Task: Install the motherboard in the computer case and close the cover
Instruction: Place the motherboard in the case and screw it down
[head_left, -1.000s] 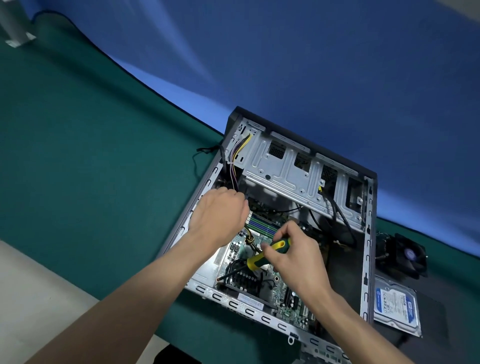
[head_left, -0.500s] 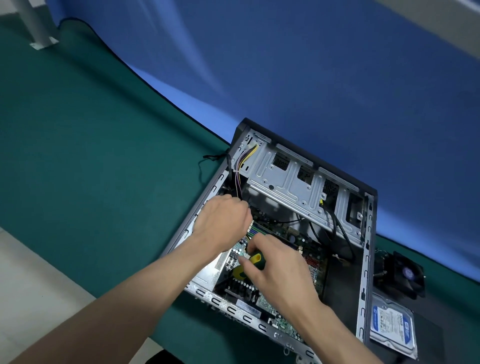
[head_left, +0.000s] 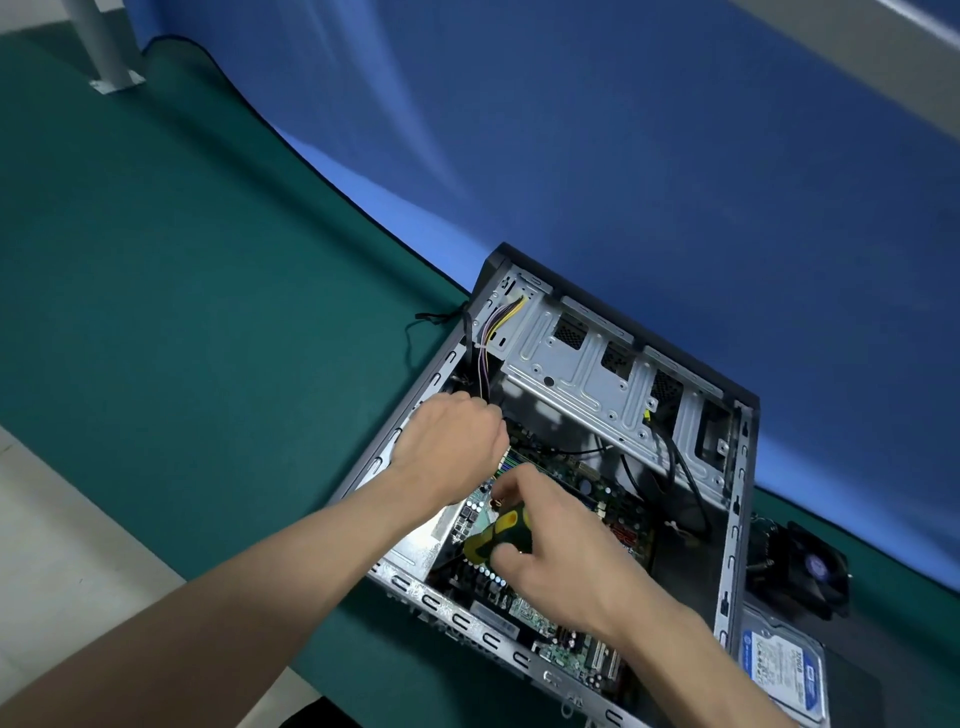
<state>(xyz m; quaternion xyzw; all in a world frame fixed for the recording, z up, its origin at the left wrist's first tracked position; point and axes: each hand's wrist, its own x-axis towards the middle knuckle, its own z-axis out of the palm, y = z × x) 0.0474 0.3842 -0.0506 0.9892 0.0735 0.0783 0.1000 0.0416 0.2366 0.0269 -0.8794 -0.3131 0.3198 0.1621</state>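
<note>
Right hand (head_left: 558, 551) grips yellow-and-green screwdriver handle (head_left: 496, 538) over green motherboard (head_left: 524, 608) lying inside open grey metal computer case (head_left: 582, 364) on green mat (head_left: 182, 312), left hand (head_left: 452, 447) curled knuckles-up near coloured wire bundle (head_left: 493, 332), grip unclear.

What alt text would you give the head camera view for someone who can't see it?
A person's right hand grips a yellow and green screwdriver over the motherboard inside an open computer case, while the left hand reaches in beside it. A hard drive and cooler fan lie right of the case on a green mat.
</note>
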